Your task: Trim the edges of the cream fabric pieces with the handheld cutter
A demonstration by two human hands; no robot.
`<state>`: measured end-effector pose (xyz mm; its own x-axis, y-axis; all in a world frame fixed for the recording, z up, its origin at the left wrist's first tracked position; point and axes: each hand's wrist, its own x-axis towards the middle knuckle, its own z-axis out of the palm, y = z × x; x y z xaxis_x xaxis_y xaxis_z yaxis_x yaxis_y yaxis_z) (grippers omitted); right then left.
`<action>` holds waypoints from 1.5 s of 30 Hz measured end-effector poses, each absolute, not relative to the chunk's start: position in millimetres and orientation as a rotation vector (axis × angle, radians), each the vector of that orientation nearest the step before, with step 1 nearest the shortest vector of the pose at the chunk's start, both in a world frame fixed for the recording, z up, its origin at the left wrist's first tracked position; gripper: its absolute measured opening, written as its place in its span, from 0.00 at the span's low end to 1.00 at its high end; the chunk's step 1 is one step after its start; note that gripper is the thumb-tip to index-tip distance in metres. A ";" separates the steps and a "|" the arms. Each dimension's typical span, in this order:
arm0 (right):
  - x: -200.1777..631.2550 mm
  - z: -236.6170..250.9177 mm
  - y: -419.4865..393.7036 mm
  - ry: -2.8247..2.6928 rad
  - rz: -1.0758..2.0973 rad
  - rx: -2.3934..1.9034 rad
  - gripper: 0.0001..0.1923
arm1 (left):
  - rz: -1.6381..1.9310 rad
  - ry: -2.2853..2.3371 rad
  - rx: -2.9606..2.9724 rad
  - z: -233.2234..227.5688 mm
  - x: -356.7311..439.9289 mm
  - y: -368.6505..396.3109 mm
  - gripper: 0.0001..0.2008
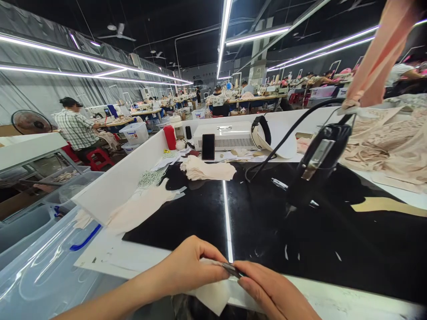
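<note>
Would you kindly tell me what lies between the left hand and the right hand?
In the head view, a small dark tool, held by the right hand, lies there, its end at pale cloth in the left hand.

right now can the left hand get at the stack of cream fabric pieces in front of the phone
Probably yes: only flat black board lies between the left hand and the stack, though the hand is pinching a cream fabric piece it would likely need to release first.

No legible text anywhere
</note>
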<state>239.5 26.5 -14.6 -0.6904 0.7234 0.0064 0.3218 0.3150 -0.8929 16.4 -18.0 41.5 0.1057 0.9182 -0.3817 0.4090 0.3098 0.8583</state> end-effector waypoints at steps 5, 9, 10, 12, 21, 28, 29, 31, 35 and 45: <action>238.3 -14.6 31.3 -2.311 1.316 -0.872 0.28 | 0.582 1.507 1.298 37.1 15.1 -17.9 0.13; 237.6 -14.3 32.6 -2.347 1.299 -0.865 0.27 | 0.593 1.509 1.307 35.6 15.7 -19.5 0.12; 237.7 -14.1 32.3 -2.351 1.295 -0.867 0.26 | 0.594 1.509 1.310 35.4 15.9 -20.0 0.12; 238.1 -14.1 31.7 -2.358 1.291 -0.868 0.26 | 0.590 1.516 1.313 35.5 16.2 -20.7 0.12; 240.2 -17.4 31.7 -2.308 1.311 -0.898 0.25 | 0.578 1.503 1.325 38.2 18.0 -21.0 0.13; 241.1 -20.9 32.4 -2.287 1.334 -0.845 0.24 | 0.559 1.505 1.342 36.1 19.2 -21.4 0.12; 241.7 -22.9 32.7 -2.290 1.330 -0.839 0.24 | 0.561 1.507 1.344 35.8 19.5 -21.3 0.12; 243.1 -26.7 33.1 -2.301 1.327 -0.833 0.23 | 0.564 1.505 1.344 35.5 20.1 -21.3 0.11; 244.1 -30.0 32.9 -2.324 1.321 -0.838 0.24 | 0.563 1.502 1.333 37.1 21.8 -21.8 0.12; 237.6 -25.6 30.0 -2.334 1.344 -0.812 0.23 | 0.545 1.505 1.349 40.2 23.8 -20.8 0.11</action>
<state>237.6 30.0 -25.6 -0.7844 0.6202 -0.0013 0.3124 0.3932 -0.8648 23.8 -20.8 40.2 0.1235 0.9200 -0.3719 0.4687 0.2762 0.8390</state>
